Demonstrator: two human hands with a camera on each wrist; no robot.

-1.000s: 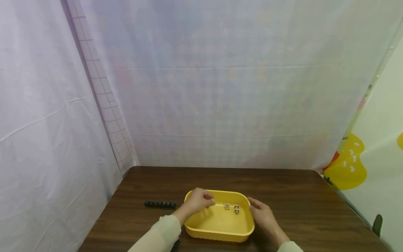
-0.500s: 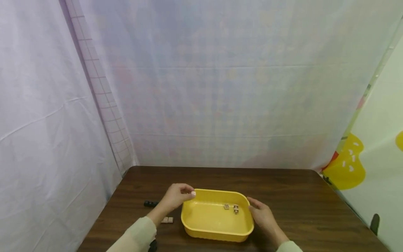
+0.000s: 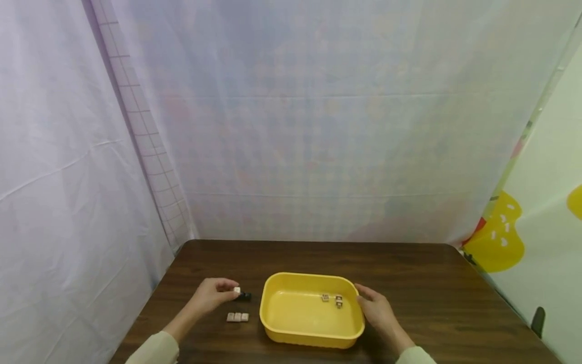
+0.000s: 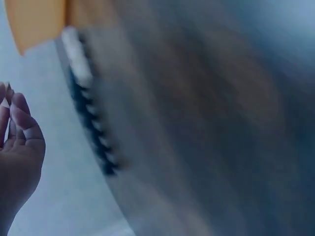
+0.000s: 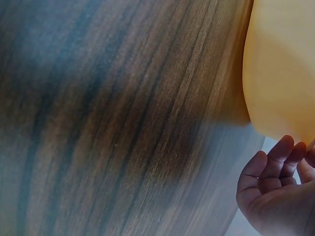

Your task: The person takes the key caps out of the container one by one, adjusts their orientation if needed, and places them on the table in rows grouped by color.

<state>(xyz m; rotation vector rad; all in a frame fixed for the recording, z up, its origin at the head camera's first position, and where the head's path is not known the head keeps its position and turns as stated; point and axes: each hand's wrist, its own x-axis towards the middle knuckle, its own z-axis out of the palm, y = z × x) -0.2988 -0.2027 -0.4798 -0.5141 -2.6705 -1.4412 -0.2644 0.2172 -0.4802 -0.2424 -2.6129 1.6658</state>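
My left hand (image 3: pixel 213 294) pinches a small white keycap (image 3: pixel 237 290) between thumb and fingertips. It is held just over a row of black keycaps (image 3: pixel 245 297), which the hand partly hides. Nearer me lies a short row of pale keycaps (image 3: pixel 238 317). In the left wrist view the pale keycaps (image 4: pixel 78 56) and black keycaps (image 4: pixel 93 125) are blurred. My right hand (image 3: pixel 376 306) rests against the right rim of a yellow tray (image 3: pixel 313 341), its fingers fairly straight. Inside the tray, toward the right, sit a few pale keycaps (image 3: pixel 338 301).
The dark wooden table (image 3: pixel 409 268) carries everything. A pale curtain (image 3: pixel 318 151) hangs behind its far edge, and a white sheet (image 3: pixel 68 202) hangs on the left. A patterned sheet (image 3: pixel 545 283) is on the right.
The left hand has moved left, out from over the tray to the black row, carrying the white keycap. The pale row has come into view. The right hand has stayed at the tray's rim.
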